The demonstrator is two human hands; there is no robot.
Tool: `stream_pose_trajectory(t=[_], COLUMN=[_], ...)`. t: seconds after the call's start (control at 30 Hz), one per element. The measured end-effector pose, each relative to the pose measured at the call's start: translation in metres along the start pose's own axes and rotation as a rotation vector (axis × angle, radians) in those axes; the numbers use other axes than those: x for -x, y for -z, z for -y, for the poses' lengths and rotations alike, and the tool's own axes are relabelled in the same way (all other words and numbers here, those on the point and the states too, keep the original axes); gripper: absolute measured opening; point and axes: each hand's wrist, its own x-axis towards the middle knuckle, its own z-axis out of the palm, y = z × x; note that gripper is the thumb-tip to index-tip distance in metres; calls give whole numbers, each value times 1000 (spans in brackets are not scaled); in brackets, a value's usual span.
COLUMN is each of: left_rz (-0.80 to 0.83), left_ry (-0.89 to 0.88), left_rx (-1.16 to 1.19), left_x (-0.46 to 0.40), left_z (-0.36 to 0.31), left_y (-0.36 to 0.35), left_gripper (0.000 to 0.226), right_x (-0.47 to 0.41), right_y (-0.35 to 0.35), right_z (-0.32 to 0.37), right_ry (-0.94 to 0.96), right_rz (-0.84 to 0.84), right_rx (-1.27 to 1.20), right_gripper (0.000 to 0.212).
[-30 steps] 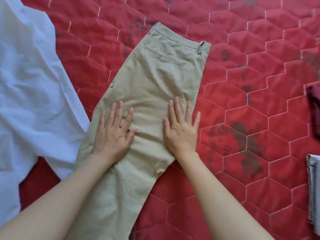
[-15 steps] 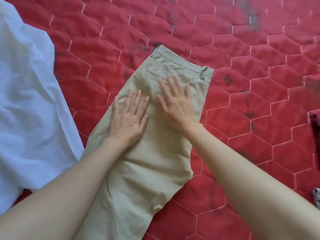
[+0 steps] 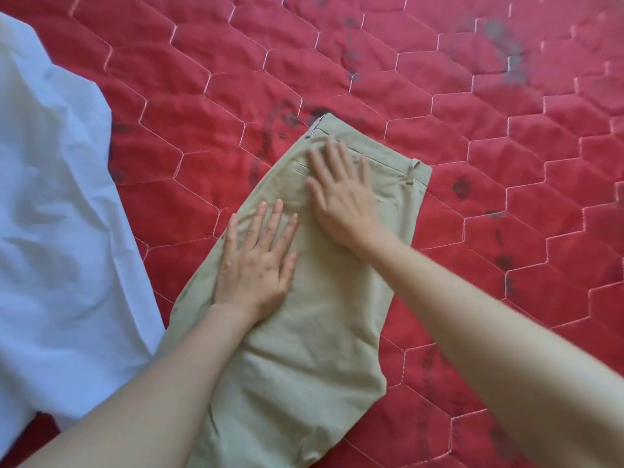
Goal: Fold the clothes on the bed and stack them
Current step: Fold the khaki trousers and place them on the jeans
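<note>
Red quilted bedspread [image 3: 439, 106] filled the view, hexagon stitching all over, dark smudges scattered across it, heaviest toward the far right and just past the trouser waistband. White garment [image 3: 60, 214] covered the left side, spread loose and wrinkled; its right edge ran down beside the trousers and touched them near my left forearm. Khaki trousers [image 3: 304, 349] lay on the bedspread in the middle, folded lengthwise, running diagonally from the near edge up to the waistband at the far end. Waistband end pointed away from me, with a belt loop [image 3: 410, 173] at the right corner and a welt pocket slit [image 3: 301, 168] showing near the left corner. Lower part of the trousers ran out of view between my forearms. My right hand [image 3: 341, 201] lay flat on the seat area just below the waistband, fingers straight and spread, tips reaching the waistband seam, slightly blurred. My left hand [image 3: 256, 261] lay flat lower down on the left half of the trousers, fingers straight and slightly apart, palm pressing the cloth. Neither hand gripped anything. Hands sat close, not touching.
</note>
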Motion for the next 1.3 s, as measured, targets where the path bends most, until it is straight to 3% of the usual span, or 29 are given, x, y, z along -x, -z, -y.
stream_pose_trajectory(t=[0.1,0.27,0.33,0.43,0.57,0.73,0.97,1.13,1.3], left_rz=[-6,14,41,88,124,207,286,303,148], left_ry=[-16,-21,-16,-17,-76,-54,133,295,494], left_rx=[5,-5,-2,11,-20,-34,161,351,441], left_x=[0,0,0,-2,14,84,232,355,403], left_z=[2,3,3,5,20,50,51,37,22], left_y=[-2,-3,-2,1,3,16,38,55,60], left_gripper=[58,60,61,61,58,60,63,69,67], right_x=[32,9,14,60,177,255,314,402,465], right_y=[-10,12,18,5,-37,-43,-25,-35,-40], right_z=[4,-59,-47,23,84,65,131,214,266], right_ry=[48,-429,-509,-400,-236,-422,-546,-522,-487], right_rz=[62,37,-24,-98,30,24,-6,93,96], right_rx=[71,94,57,-87,-32,36,-264,-507,-610], right_gripper=[55,56,56,54,57,56,60,70,65])
